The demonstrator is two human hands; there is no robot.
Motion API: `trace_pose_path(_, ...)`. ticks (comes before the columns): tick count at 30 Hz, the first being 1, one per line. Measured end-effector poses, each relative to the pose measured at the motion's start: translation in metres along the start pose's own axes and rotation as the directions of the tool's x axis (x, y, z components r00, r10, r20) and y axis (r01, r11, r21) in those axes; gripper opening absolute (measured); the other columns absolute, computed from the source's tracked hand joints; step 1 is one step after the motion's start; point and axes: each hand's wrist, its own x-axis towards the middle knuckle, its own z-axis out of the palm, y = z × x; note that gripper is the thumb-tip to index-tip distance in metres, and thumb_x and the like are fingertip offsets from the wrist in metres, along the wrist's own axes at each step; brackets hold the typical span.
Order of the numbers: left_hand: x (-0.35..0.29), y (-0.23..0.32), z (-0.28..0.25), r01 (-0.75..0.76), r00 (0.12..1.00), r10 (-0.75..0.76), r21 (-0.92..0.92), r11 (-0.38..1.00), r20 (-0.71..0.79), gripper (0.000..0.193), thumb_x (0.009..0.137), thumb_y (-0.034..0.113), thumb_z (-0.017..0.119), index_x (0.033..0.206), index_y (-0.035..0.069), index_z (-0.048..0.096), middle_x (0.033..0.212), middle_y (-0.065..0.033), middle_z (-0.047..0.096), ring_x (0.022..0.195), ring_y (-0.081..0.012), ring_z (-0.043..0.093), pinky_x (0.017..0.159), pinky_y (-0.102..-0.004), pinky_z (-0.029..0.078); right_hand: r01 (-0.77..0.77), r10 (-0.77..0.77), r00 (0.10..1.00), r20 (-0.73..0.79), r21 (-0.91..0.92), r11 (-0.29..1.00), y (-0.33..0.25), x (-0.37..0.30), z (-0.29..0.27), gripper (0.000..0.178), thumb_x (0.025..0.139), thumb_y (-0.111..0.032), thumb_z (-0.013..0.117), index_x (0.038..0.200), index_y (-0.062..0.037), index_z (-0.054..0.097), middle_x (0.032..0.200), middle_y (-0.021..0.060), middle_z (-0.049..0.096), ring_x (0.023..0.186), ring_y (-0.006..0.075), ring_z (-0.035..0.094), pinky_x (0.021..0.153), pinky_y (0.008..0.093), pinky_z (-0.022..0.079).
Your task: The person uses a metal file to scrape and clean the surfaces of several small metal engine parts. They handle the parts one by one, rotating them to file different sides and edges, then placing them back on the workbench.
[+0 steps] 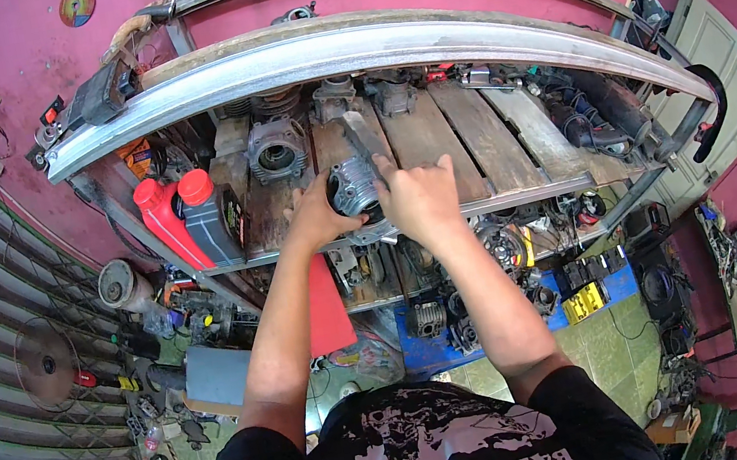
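My left hand is closed around the left side of a silver engine cylinder head, tilted at the front edge of the wooden shelf. My right hand grips a flat grey metal bar, which looks like a file. The bar slants up and away from my fingers, beside the cylinder head. Its lower end is hidden by my right hand. Just beyond my left hand stands another engine part, a finned cylinder with a round bore.
A red-capped red bottle and a red-capped dark bottle stand at the shelf's left end. A metal rail crosses above the shelf. More engine parts line its back. Dark hoses lie at the right.
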Motion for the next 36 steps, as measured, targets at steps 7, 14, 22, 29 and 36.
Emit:
trace_pose_path(7, -0.001, 0.001, 0.003, 0.022, 0.999, -0.023, -0.027, 0.999, -0.032, 0.123, 0.052, 0.05, 0.097, 0.156, 0.013, 0.041, 0.154, -0.0152, 0.053, 0.146, -0.0471, 0.038, 0.117, -0.0699, 0.025, 0.012, 0.004, 0.958, -0.287, 0.053, 0.999, 0.002, -0.02, 0.047, 0.044, 0.094, -0.032, 0.068, 0.134, -0.0148, 0.067, 0.075, 0.0147, 0.072, 0.076, 0.0313, 0.07, 0.08, 0.0461, 0.042)
trace_pose_path(14, 0.01, -0.033, 0.013, -0.114, 0.99, 0.107, -0.068, 0.991, -0.094, 0.124, 0.05, 0.048, 0.099, 0.152, 0.002, 0.045, 0.142, -0.0236, 0.06, 0.141, -0.0431, 0.046, 0.124, -0.049, 0.024, 0.093, -0.077, 0.968, -0.238, 0.057, 0.994, 0.004, -0.091, -0.009, 0.046, 0.088, -0.026, 0.074, 0.131, -0.0108, 0.069, 0.076, 0.0118, 0.073, 0.078, 0.0299, 0.068, 0.085, 0.0472, 0.043)
trace_pose_path(22, 0.003, -0.033, 0.026, -0.191, 0.972, 0.157, -0.199, 0.961, -0.176, 0.12, 0.052, 0.051, 0.098, 0.15, 0.004, 0.048, 0.142, -0.0208, 0.061, 0.138, -0.0423, 0.049, 0.122, -0.0512, 0.027, 0.157, -0.153, 0.984, -0.091, 0.041, 0.987, -0.007, -0.054, -0.064, 0.035, 0.088, -0.027, 0.069, 0.119, -0.0128, 0.076, 0.069, 0.0122, 0.071, 0.07, 0.0307, 0.071, 0.075, 0.0474, 0.045)
trace_pose_path(29, 0.009, -0.031, 0.037, -0.244, 0.954, 0.185, -0.247, 0.938, -0.237, 0.112, 0.052, 0.046, 0.097, 0.145, 0.004, 0.051, 0.134, -0.0194, 0.066, 0.125, -0.0392, 0.056, 0.113, -0.0491, 0.035, 0.097, -0.105, 0.994, -0.026, -0.219, 0.971, -0.023, 0.005, 0.023, 0.045, 0.087, -0.027, 0.068, 0.13, -0.013, 0.07, 0.072, 0.0097, 0.072, 0.071, 0.0265, 0.071, 0.079, 0.0451, 0.041)
trace_pose_path(36, 0.007, -0.038, 0.039, -0.214, 0.95, 0.162, -0.177, 0.961, -0.268, 0.116, 0.051, 0.044, 0.098, 0.148, 0.005, 0.049, 0.137, -0.0198, 0.064, 0.126, -0.0411, 0.055, 0.114, -0.0494, 0.036, 0.104, -0.143, 0.933, -0.33, -0.134, 0.986, -0.019, -0.067, 0.063, 0.053, 0.087, -0.026, 0.072, 0.138, -0.0142, 0.067, 0.072, 0.0099, 0.067, 0.077, 0.0246, 0.06, 0.078, 0.044, 0.039)
